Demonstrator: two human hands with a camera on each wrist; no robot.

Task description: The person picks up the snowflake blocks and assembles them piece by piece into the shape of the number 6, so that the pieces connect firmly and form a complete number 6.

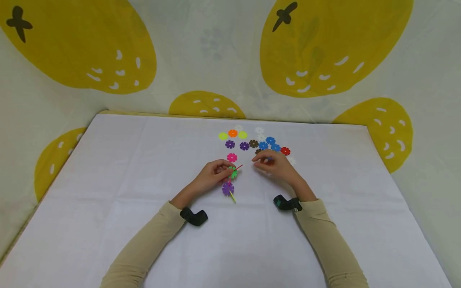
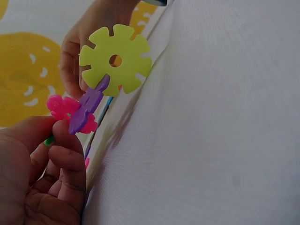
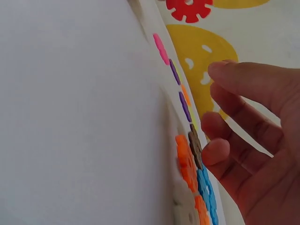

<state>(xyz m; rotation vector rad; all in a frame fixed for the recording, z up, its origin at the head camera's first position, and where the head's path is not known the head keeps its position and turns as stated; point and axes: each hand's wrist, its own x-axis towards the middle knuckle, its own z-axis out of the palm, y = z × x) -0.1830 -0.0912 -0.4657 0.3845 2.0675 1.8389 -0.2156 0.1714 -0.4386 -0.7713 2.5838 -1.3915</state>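
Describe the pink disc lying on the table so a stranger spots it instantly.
On the white-covered table, go to the loose discs near the far edge. Just beyond the left hand lies the notched pink disc, the only loose one of its colour.

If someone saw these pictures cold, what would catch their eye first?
Probably the huge yellow fruit-like shapes on the backdrop behind the white-covered table. Next comes the bright chain of notched discs, pinched in the left hand over the table. Beyond it, loose colored discs lie toward the table's far edge, with the right hand, empty, near them.
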